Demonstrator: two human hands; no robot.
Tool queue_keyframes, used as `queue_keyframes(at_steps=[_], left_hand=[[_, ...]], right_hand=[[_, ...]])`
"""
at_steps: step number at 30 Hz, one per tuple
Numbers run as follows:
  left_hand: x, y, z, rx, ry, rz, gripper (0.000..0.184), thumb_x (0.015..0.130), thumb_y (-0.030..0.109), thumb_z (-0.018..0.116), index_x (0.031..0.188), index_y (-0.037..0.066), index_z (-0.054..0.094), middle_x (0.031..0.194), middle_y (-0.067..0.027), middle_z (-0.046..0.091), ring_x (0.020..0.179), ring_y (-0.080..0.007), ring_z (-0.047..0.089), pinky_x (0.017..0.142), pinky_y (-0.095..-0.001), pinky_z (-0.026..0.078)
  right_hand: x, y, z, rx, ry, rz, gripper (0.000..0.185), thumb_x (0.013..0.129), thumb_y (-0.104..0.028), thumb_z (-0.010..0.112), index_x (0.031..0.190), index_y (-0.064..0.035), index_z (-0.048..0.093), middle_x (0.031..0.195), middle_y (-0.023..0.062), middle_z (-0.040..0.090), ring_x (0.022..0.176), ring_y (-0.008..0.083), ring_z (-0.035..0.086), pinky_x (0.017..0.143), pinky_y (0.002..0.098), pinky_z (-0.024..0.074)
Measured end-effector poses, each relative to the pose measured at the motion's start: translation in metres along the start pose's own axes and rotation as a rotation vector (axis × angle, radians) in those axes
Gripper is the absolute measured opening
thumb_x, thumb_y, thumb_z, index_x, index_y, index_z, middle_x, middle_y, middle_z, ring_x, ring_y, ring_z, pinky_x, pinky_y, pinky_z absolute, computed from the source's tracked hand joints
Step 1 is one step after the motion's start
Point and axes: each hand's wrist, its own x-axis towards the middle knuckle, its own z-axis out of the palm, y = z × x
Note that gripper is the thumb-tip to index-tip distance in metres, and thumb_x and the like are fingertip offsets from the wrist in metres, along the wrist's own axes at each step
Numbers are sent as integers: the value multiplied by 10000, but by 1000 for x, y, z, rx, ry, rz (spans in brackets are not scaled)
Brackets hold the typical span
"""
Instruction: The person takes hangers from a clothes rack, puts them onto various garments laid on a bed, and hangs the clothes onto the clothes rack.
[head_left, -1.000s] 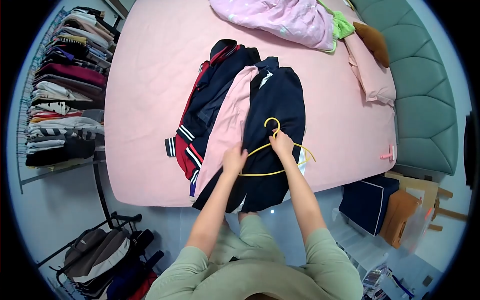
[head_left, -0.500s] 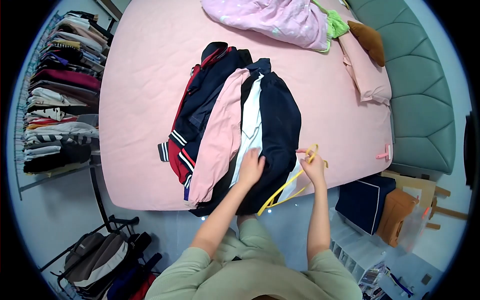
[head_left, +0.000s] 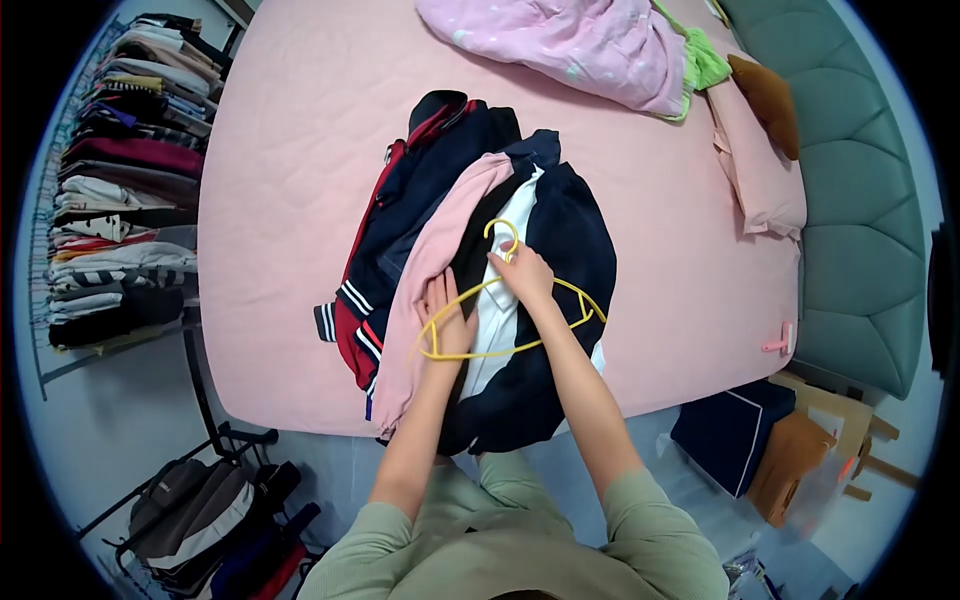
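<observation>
My right hand (head_left: 524, 274) grips a yellow hanger (head_left: 487, 355) just below its hook. The hanger lies slanted above the clothes, its left end over my left wrist. My left hand (head_left: 447, 312) rests with fingers spread on the pile, between a pink garment (head_left: 425, 270) and a black one (head_left: 474, 240). To the right of these are a white garment (head_left: 492, 340) and a dark navy garment (head_left: 575, 235). A navy jacket with red and white striped trim (head_left: 400, 205) lies at the pile's left.
The pink bed (head_left: 280, 200) carries a pink blanket (head_left: 580, 50), a brown cushion (head_left: 765, 105) and a pink lint roller (head_left: 780, 340). Clothes racks (head_left: 130, 155) stand at the left. Storage boxes (head_left: 735, 430) sit at the lower right.
The hanger has swung back from the right side to over the pile with my right hand. My left hand has shifted left, from the white garment towards the black and pink ones.
</observation>
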Motion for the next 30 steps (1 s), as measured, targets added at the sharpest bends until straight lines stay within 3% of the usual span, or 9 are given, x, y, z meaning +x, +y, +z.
queue_keyframes(at_steps=[5, 10, 17, 20, 22, 25, 28, 29, 30], left_hand=[[20, -14, 18, 145, 60, 45, 282, 700, 160, 574, 946, 32, 621, 1075, -134, 569, 1015, -325, 503, 876, -466, 371], [26, -7, 13, -179, -163, 235, 202, 690, 145, 557, 822, -7, 572, 969, -137, 550, 911, -318, 528, 797, -405, 435], [-16, 32, -18, -582, -371, 458, 209, 714, 116, 564, 864, -29, 561, 1014, -130, 515, 962, -301, 512, 817, -375, 433], [-15, 21, -13, -743, -288, 440, 222, 706, 130, 599, 890, 14, 552, 932, -139, 531, 921, -308, 526, 791, -370, 437], [-13, 18, -22, -955, -305, 62, 129, 772, 87, 573, 869, 18, 523, 824, -99, 513, 721, -202, 522, 658, -296, 429], [-1, 20, -28, -892, 28, -18, 200, 849, 125, 565, 1001, 15, 498, 794, -71, 503, 669, -145, 494, 627, -266, 420], [8, 42, -37, -1166, -225, -20, 386, 841, 198, 615, 1137, 1, 464, 871, -69, 535, 724, -138, 517, 662, -252, 432], [9, 42, -26, -1176, -367, -118, 556, 821, 267, 656, 1233, -10, 407, 970, -84, 567, 809, -138, 545, 713, -239, 444], [9, 59, -57, -1024, -374, -151, 490, 803, 166, 645, 1204, -19, 432, 991, -81, 579, 869, -138, 557, 745, -232, 451]], right_hand=[[28, -24, 9, 10, 65, 50, 548, 713, -567, 599, 956, -76, 622, 885, 164, 653, 852, 341, 621, 725, 415, 494], [36, -38, 0, 49, 87, 117, 625, 687, -630, 586, 956, -67, 632, 916, 187, 643, 874, 363, 609, 744, 424, 487], [27, 6, -35, 296, 97, 44, 350, 672, -344, 604, 775, -10, 618, 722, 175, 623, 710, 362, 606, 616, 416, 467], [0, 31, -49, 727, 45, -179, 178, 711, -150, 581, 685, 18, 526, 555, 9, 490, 520, 91, 451, 479, 267, 360], [-32, 31, -63, 798, 3, -229, 107, 713, -76, 557, 676, 4, 498, 582, -48, 423, 552, 29, 376, 467, 227, 314], [-79, 34, -70, 669, -140, -277, 135, 694, -95, 572, 685, 13, 491, 566, -40, 424, 538, 38, 397, 467, 233, 327], [-132, 8, -78, 498, -224, -377, 157, 659, -119, 591, 690, 10, 508, 512, 52, 475, 471, 118, 456, 462, 282, 367], [-144, 2, -75, 388, -217, -441, 183, 634, -155, 609, 694, 0, 533, 548, 140, 510, 473, 242, 511, 473, 331, 394], [-158, -9, -77, 324, -227, -456, 214, 623, -183, 620, 697, 2, 543, 592, 165, 539, 533, 307, 543, 497, 352, 414]])
